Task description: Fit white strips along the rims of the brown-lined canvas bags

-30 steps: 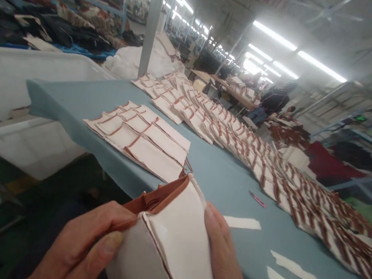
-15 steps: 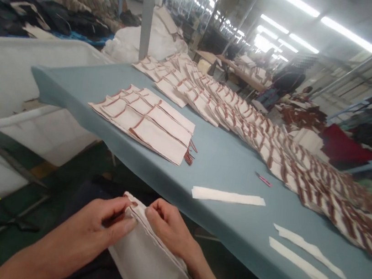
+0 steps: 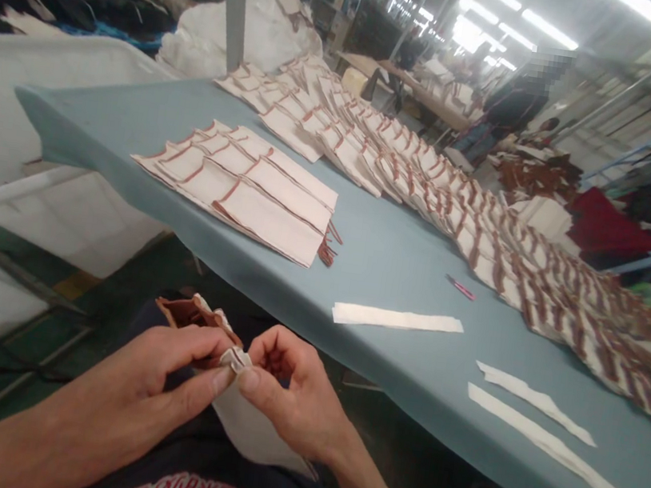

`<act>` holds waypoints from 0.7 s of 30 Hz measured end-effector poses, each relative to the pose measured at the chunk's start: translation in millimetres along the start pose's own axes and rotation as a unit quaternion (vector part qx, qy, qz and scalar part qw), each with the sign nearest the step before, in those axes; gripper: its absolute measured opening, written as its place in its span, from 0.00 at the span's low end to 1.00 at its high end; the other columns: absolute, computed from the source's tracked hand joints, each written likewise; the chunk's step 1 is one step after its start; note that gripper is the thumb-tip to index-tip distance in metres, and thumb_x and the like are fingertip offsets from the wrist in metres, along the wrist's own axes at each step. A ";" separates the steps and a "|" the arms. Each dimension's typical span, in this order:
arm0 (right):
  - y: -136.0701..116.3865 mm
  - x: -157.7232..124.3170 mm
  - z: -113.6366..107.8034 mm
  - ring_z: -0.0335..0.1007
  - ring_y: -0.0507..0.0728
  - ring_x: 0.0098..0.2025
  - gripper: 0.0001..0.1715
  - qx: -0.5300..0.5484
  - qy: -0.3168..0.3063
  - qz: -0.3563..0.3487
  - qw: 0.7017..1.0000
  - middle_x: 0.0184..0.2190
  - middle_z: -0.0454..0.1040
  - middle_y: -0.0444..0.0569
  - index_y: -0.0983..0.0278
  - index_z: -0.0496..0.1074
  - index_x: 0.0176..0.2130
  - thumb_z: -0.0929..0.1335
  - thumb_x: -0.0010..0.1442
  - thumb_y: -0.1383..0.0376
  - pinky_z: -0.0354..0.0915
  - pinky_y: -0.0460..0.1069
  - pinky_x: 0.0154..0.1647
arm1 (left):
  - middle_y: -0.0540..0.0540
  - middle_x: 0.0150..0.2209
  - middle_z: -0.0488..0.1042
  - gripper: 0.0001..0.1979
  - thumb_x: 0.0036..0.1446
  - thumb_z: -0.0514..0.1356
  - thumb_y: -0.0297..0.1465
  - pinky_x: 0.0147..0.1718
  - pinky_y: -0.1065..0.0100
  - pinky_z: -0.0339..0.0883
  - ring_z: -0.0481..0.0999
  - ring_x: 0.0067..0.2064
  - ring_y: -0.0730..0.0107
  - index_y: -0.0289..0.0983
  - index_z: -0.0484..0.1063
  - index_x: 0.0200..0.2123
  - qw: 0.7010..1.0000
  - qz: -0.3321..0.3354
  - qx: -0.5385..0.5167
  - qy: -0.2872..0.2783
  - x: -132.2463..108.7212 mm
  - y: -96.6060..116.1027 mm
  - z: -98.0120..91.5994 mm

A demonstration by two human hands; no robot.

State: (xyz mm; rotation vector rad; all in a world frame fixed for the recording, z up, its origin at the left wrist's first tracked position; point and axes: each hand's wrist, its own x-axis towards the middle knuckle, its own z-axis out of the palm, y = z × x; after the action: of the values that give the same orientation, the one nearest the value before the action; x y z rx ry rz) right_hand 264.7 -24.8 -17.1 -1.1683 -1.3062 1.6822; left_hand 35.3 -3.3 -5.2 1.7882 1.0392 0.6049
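Honestly, left hand (image 3: 174,376) and right hand (image 3: 298,394) both pinch the cream piece (image 3: 259,433); I'd keep pinches close, brown lining (image 3: 178,310) clear at 10 o'clock.

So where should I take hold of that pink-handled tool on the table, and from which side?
Probably by the pink handle, from the near side: the slim tool lies flat, handle end nearer you, thin tip pointing away to the left, while layered panels lie just beyond and to its right.
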 end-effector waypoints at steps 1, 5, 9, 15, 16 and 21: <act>-1.0 1.0 0.6 0.60 0.51 0.31 0.42 0.016 -0.010 0.014 1.000 0.30 0.69 0.39 0.60 0.72 0.38 0.84 0.56 0.31 0.56 0.48 0.32 | 0.52 0.33 0.87 0.19 0.76 0.60 0.42 0.32 0.73 0.76 0.84 0.33 0.66 0.44 0.85 0.35 1.000 -0.010 -0.005 -0.006 -2.2 -1.0 0.3; 3.2 2.0 3.0 0.54 0.49 0.28 0.45 0.093 -0.057 0.072 0.991 0.28 0.65 0.34 0.59 0.69 0.37 0.86 0.49 0.30 0.53 0.48 0.30 | 0.52 0.35 0.88 0.19 0.77 0.60 0.44 0.36 0.72 0.76 0.85 0.37 0.64 0.44 0.85 0.37 0.999 -0.033 -0.019 -0.022 -12.0 -8.6 1.8; 9.1 -2.4 8.6 0.54 0.49 0.29 0.46 0.116 -0.067 0.095 0.986 0.27 0.66 0.34 0.58 0.67 0.36 0.87 0.47 0.31 0.52 0.48 0.30 | 0.53 0.34 0.87 0.20 0.76 0.59 0.44 0.36 0.72 0.75 0.85 0.36 0.64 0.44 0.85 0.35 0.999 -0.036 -0.022 -0.033 -14.9 -12.6 3.1; 12.3 -8.8 13.4 0.55 0.50 0.31 0.45 0.092 -0.035 0.079 0.992 0.29 0.66 0.35 0.58 0.66 0.36 0.87 0.50 0.32 0.52 0.47 0.31 | 0.52 0.35 0.86 0.20 0.74 0.61 0.46 0.38 0.71 0.75 0.84 0.38 0.63 0.43 0.85 0.35 0.995 -0.064 -0.056 -0.058 -12.0 -16.9 5.4; 13.3 -9.4 13.4 0.55 0.50 0.31 0.45 0.094 -0.034 0.077 0.992 0.29 0.66 0.35 0.58 0.66 0.36 0.87 0.50 0.32 0.52 0.47 0.31 | 0.51 0.36 0.86 0.21 0.75 0.61 0.48 0.39 0.71 0.76 0.84 0.39 0.62 0.43 0.86 0.36 0.993 -0.070 -0.070 -0.062 -12.0 -19.0 6.0; 19.0 -9.9 13.1 0.55 0.50 0.30 0.45 0.086 -0.024 0.070 0.994 0.28 0.64 0.35 0.58 0.65 0.35 0.86 0.50 0.32 0.52 0.47 0.30 | 0.50 0.36 0.86 0.21 0.74 0.62 0.49 0.38 0.70 0.75 0.83 0.39 0.61 0.43 0.86 0.37 0.990 -0.072 -0.106 -0.061 -10.3 -27.0 7.7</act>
State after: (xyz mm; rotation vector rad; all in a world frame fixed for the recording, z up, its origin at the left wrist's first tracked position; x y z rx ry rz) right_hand 255.9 -43.1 -32.0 -1.1461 -1.1046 1.8938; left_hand 25.4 -10.7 -32.5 1.5306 0.9726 0.4913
